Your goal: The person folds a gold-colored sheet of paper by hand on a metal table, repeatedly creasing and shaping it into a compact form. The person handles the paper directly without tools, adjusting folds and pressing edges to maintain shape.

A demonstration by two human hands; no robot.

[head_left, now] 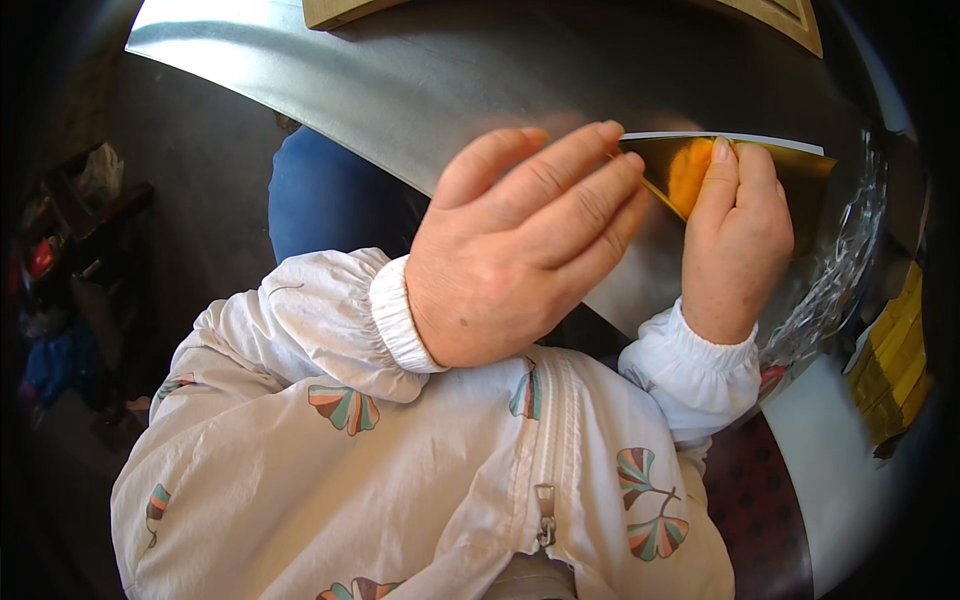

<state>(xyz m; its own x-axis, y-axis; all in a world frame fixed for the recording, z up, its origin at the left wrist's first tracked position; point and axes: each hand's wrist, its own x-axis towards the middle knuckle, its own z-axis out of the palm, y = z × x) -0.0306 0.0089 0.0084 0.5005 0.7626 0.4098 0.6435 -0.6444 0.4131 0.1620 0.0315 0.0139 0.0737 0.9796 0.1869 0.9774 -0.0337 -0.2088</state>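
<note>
My left hand (515,240) is held over the grey metal tabletop (400,95), its back up and its fingers stretched out. Its fingertips reach the left end of a shiny gold foil sheet (800,182); whether they touch it I cannot tell. On the right, my right hand (738,235) pinches the sheet's far edge between thumb and fingers. A white strip (760,142) runs along that edge. An orange reflection glows in the foil beside my right thumb. The fingers' undersides are hidden on both hands.
Wooden boards (770,18) lie at the table's far side. Crinkled silvery film strips (835,290) and a yellow-gold folded sheet (895,350) are at the right. A dark rack (95,215) holding mixed items stands at the far left. My blue-clad knee (325,200) shows beside the table edge.
</note>
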